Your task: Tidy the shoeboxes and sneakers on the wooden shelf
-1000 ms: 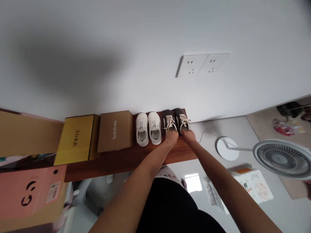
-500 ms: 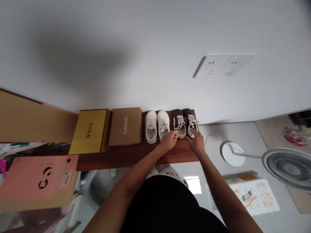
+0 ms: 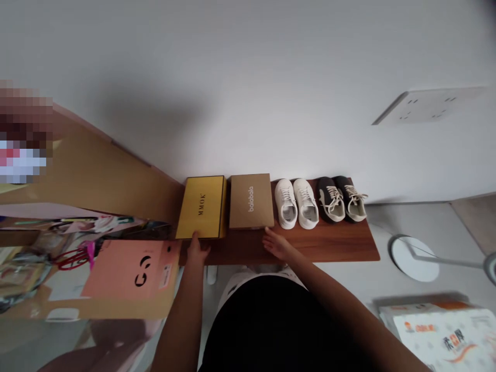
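Our left hand (image 3: 198, 253) at the yellow box (image 3: 201, 204), our right hand (image 3: 279, 245) at the brown box (image 3: 251, 201).
Our left thumb lies on the yellow box's six-o'clock edge; whether it grips, we cannot tell. Our right hand is loose, half-open, by the brown box's five-o'clock corner. From the brown box, the yellow one sits at nine o'clock, the white shoes (image 3: 306, 201) at three.

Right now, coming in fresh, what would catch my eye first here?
Probably the yellow MMOK box on the left of the wooden board, with the left hand at its near edge. The right hand is by the near corner of the brown balabala box beside it; farther right stand white shoes, then dark shoes.
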`<state>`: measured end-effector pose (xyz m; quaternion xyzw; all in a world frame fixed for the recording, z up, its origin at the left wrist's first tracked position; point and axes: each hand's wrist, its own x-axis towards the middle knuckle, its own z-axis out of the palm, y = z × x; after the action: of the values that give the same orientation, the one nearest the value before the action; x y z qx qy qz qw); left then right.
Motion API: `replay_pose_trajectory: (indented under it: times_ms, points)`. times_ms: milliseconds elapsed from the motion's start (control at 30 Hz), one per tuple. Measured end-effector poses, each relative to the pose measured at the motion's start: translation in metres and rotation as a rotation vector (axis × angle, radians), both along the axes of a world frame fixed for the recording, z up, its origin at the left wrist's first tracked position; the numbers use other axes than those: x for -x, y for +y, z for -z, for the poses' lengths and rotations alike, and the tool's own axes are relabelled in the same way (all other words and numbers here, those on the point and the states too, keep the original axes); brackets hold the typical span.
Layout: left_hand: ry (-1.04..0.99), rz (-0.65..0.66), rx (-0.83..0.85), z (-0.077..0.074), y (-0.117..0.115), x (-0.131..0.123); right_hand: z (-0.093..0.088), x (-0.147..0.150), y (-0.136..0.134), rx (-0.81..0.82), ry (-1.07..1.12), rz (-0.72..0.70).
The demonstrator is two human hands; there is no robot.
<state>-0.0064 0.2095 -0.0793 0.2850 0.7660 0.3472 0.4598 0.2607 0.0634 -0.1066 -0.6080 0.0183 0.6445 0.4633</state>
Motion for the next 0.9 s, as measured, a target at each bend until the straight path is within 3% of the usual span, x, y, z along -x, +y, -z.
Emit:
replay_pose_trajectory:
  times_ms: [100,200,267,333,433,533,667,800,900]
  points:
    - [-0.223,-0.157,0.168,-0.001,0.015,0.006,0.001,0.019,0.036,-0.046,-0.062,0.167]
    - [-0.316,-0.149,0.07,-0.009,0.011,0.008,0.0,0.034,0.045,-0.14,-0.123,0.338]
    - [-0.268,-0.071,-0.075,-0.018,0.001,0.017,-0.004,0.046,0.039,-0.167,-0.212,0.473]
    - [-0.063,0.059,-0.273,-0.028,-0.012,0.031,-0.01,0.057,0.028,-0.141,-0.395,0.593]
    - [0.381,0.408,-0.506,-0.037,-0.028,0.05,-0.019,0.07,0.018,-0.139,-0.775,0.635]
    - [0.649,0.806,-0.53,-0.029,-0.034,0.054,-0.022,0.079,0.022,-0.209,-1.163,0.427]
    - [0.766,1.153,-0.477,0.005,-0.027,0.046,-0.01,0.089,0.034,-0.276,-1.45,-0.103]
    - [0.802,1.341,-0.425,0.035,-0.02,0.049,0.007,0.096,0.034,-0.286,-1.538,-0.582]
    - [0.893,1.387,-0.33,0.043,-0.019,0.052,0.015,0.094,0.033,-0.249,-1.58,-0.779]
